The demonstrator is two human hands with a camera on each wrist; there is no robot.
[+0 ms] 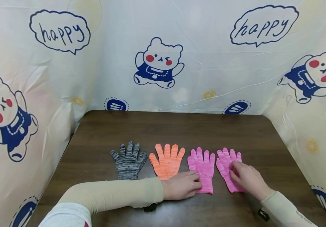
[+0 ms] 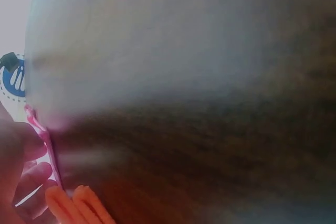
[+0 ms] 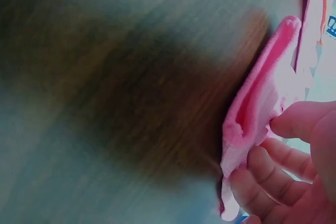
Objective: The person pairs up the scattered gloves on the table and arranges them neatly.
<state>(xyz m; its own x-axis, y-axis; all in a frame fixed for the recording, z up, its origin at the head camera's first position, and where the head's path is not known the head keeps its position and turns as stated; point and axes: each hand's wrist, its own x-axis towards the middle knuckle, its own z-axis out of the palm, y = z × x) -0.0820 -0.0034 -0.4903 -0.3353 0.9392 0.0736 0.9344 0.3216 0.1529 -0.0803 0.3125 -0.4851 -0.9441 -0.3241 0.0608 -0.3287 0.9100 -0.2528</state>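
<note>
Two pink knit gloves lie flat on the brown table. My left hand (image 1: 182, 185) reaches across to the lower left edge of the inner pink glove (image 1: 203, 168), its bent fingers touching the cuff side. My right hand (image 1: 249, 179) is over the outer pink glove (image 1: 227, 162); in the right wrist view the thumb and fingertips rest on this glove (image 3: 265, 98) near its open cuff, spread apart. To the left lie an orange glove (image 1: 167, 160) and a grey-and-black striped glove (image 1: 129, 162), the orange one partly behind my left hand and forearm.
The dark brown wooden table (image 1: 174, 126) reaches back to a pale printed curtain (image 1: 208, 72), which also closes off both sides. A small black object (image 1: 150, 207) shows below my left forearm.
</note>
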